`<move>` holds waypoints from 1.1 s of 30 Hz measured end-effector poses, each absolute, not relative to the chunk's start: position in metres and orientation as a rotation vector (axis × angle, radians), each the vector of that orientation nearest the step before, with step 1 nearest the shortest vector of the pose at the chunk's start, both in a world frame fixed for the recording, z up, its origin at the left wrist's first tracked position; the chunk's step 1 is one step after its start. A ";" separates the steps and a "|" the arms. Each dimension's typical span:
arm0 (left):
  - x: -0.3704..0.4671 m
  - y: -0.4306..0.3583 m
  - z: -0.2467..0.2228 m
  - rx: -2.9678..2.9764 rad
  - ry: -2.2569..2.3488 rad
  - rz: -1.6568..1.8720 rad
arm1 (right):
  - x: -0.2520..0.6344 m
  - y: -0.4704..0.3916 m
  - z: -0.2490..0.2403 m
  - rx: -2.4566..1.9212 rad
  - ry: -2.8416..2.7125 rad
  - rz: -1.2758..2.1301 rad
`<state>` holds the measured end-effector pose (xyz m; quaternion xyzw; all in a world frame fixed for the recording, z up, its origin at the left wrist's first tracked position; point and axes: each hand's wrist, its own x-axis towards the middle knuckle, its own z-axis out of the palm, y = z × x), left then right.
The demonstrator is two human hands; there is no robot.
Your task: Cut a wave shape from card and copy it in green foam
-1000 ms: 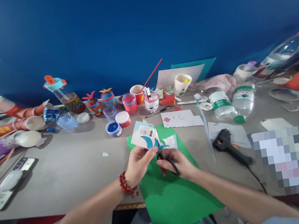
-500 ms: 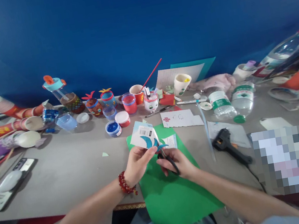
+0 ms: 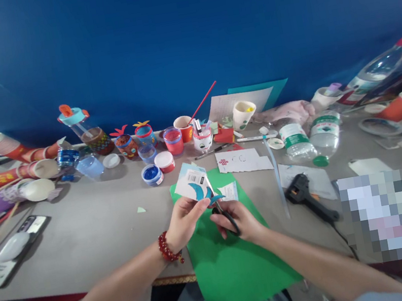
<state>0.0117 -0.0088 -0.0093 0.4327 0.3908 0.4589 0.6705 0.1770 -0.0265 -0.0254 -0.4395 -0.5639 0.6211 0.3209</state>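
Between the thumb and fingers of my left hand [image 3: 186, 218] is a piece of white card [image 3: 185, 185] with a barcode and blue curved shapes on it. My right hand [image 3: 241, 218] grips black-handled scissors [image 3: 231, 221]. Their blades point up and away from me, against the card's right side, where a blue curved strip sticks out. How far the blades are apart is too small to tell. Under both hands, a green sheet [image 3: 236, 268] hangs over the table's front edge. A small printed paper piece [image 3: 228, 191] lies on it.
Paint pots, including an open blue one [image 3: 152, 174], stand beyond my hands beside decorated cups [image 3: 126, 145]. To the right lie a black glue gun [image 3: 309, 196], a clear tube [image 3: 277, 179] and cut plastic bottles [image 3: 294, 141]. A phone [image 3: 13, 251] with a white mouse-like object sits at left.
The view has shifted very slightly. Both hands, the card and the scissors stay in nearly the same place.
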 end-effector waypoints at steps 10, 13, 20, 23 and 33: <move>0.007 -0.006 -0.010 0.887 0.836 1.054 | 0.181 -0.025 -0.027 -1.127 -1.475 1.681; 0.007 -0.006 -0.012 0.866 0.819 1.049 | 0.181 -0.024 -0.027 -1.117 -1.460 1.694; 0.007 -0.005 -0.013 0.929 0.835 1.036 | 0.181 -0.023 -0.023 -1.120 -1.438 1.699; 0.007 -0.004 -0.010 0.998 0.837 1.044 | 0.182 -0.022 -0.023 -1.119 -1.415 1.705; 0.009 -0.001 -0.003 0.992 0.822 1.044 | 0.185 -0.020 -0.020 -1.143 -1.477 1.685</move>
